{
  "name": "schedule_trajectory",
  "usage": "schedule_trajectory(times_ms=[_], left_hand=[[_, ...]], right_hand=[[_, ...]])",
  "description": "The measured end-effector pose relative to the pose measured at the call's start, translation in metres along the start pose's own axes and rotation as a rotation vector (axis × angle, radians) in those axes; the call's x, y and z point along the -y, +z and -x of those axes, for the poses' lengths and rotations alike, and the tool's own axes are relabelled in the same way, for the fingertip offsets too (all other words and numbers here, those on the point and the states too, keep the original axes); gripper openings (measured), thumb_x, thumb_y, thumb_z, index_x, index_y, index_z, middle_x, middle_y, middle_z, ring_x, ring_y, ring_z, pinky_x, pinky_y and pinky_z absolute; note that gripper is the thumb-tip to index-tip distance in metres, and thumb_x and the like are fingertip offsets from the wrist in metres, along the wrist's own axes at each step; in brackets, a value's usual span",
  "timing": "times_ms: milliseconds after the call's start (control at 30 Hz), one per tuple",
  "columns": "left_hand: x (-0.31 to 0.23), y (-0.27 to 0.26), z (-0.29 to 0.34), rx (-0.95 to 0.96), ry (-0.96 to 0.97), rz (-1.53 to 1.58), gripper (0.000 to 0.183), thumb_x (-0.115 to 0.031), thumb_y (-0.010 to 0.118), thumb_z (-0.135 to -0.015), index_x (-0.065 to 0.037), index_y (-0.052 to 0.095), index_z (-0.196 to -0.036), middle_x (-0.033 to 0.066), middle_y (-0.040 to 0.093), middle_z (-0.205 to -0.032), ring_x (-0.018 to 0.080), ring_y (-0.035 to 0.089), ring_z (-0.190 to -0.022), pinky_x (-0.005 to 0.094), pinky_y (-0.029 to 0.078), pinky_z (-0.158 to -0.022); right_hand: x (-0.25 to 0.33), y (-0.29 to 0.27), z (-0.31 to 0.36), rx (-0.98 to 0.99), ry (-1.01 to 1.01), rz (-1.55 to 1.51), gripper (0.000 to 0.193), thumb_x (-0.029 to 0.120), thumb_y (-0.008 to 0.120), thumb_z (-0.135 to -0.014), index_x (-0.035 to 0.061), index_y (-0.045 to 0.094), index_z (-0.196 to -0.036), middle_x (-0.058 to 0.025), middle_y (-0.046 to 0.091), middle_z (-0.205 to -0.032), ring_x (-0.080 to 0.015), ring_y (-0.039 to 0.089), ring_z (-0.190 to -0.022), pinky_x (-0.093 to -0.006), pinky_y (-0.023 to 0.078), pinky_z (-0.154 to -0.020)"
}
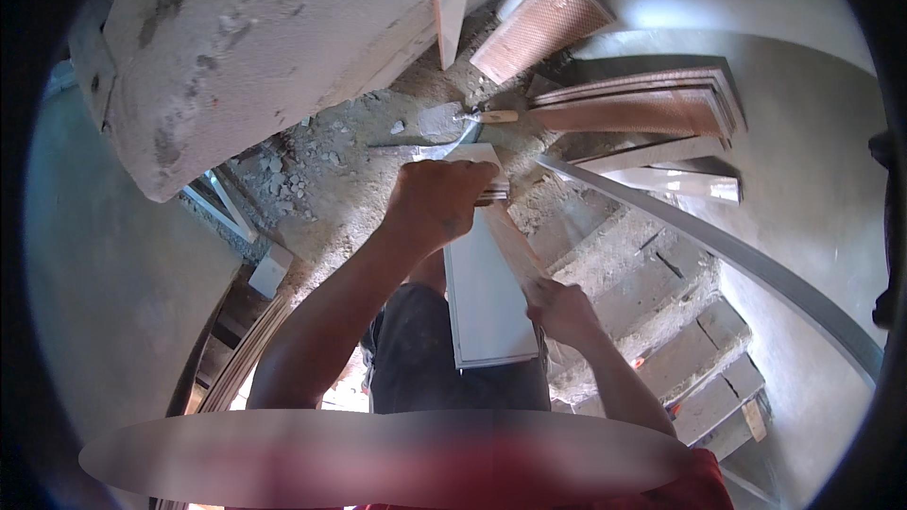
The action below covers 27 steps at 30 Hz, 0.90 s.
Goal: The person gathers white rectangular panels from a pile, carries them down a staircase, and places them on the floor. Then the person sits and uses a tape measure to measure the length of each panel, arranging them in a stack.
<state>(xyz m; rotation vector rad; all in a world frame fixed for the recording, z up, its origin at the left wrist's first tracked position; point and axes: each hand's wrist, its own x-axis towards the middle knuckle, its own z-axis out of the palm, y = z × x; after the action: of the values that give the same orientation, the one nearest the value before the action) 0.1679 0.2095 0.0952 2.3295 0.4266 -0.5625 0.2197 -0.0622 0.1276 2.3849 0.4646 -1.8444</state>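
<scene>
A long white tile (487, 288) slants across my dark-clad thighs. My left hand (439, 198) is closed at its far end, by a shorter white piece (470, 153) with layered edges. Along the tile's right edge runs a thin brownish strip (515, 244), blurred, its material unclear. My right hand (562, 314) is closed around the near end of that strip, close against the tile. Beyond my left hand, a trowel (487, 117) with a wooden handle lies on the dusty ground.
Reddish-backed tiles (628, 113) lie stacked at the far right, near another leaning tile (543, 24). A long metal bar (718, 241) slants across the right side. Dusty steps (652, 312) descend at right; rubble (283, 179) covers ground at left. A rough, pale slab (274, 28) overhangs the far left.
</scene>
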Motion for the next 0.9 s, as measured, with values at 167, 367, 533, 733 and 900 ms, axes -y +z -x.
schedule_trajectory(times_ms=[167, 367, 533, 733, 900], left_hand=[[0.004, 0.002, 0.005, 0.038, -0.035, -0.006, 0.039, -0.022, 0.063, -0.078, -0.020, 0.063, -0.117, 0.0093, 0.069, -0.101, 0.0280, 0.068, -0.091, 0.0425, 0.054, -0.076], [0.008, -0.001, 0.019, 0.068, -0.070, 0.021, 0.039, -0.022, 0.062, -0.079, -0.020, 0.061, -0.118, 0.0072, 0.069, -0.100, 0.0268, 0.068, -0.091, 0.0412, 0.055, -0.076], [0.008, 0.003, 0.029, 0.121, -0.071, 0.064, 0.039, -0.017, 0.059, -0.081, -0.019, 0.058, -0.120, 0.0075, 0.069, -0.102, 0.0255, 0.068, -0.093, 0.0406, 0.055, -0.076], [0.010, 0.011, 0.040, -0.114, 0.032, 0.153, 0.021, -0.011, 0.057, -0.081, -0.011, 0.058, -0.102, 0.0068, 0.067, -0.092, 0.0238, 0.068, -0.087, 0.0402, 0.054, -0.066], [0.010, 0.009, 0.038, 0.022, -0.003, 0.150, 0.040, -0.011, 0.057, -0.081, -0.016, 0.056, -0.121, 0.0056, 0.067, -0.106, 0.0222, 0.066, -0.098, 0.0404, 0.055, -0.075]], right_hand=[[-0.002, -0.067, 0.066, -0.056, 0.128, -0.068, 0.067, 0.034, 0.071, -0.068, 0.0063, 0.058, -0.127, -0.0267, 0.057, -0.118, -0.0394, 0.050, -0.119, -0.0429, 0.042, -0.101], [0.023, -0.109, 0.095, -0.176, 0.058, 0.321, 0.064, 0.034, 0.071, -0.068, 0.0084, 0.060, -0.126, -0.0221, 0.052, -0.121, -0.0371, 0.048, -0.117, -0.0473, 0.044, -0.097], [0.035, -0.123, 0.075, -0.292, -0.064, 0.380, 0.060, 0.036, 0.072, -0.068, 0.0080, 0.062, -0.121, -0.0222, 0.053, -0.116, -0.0367, 0.049, -0.114, -0.0476, 0.045, -0.095], [0.079, -0.151, -0.005, -0.304, -0.277, 0.472, 0.056, 0.038, 0.073, -0.070, 0.0077, 0.065, -0.116, -0.0233, 0.060, -0.108, -0.0368, 0.057, -0.103, -0.0438, 0.047, -0.092], [0.149, -0.169, -0.063, -0.287, -0.285, 0.585, 0.047, 0.033, 0.071, -0.069, 0.0049, 0.069, -0.107, -0.0204, 0.068, -0.097, -0.0332, 0.066, -0.093, -0.0407, 0.051, -0.084]])
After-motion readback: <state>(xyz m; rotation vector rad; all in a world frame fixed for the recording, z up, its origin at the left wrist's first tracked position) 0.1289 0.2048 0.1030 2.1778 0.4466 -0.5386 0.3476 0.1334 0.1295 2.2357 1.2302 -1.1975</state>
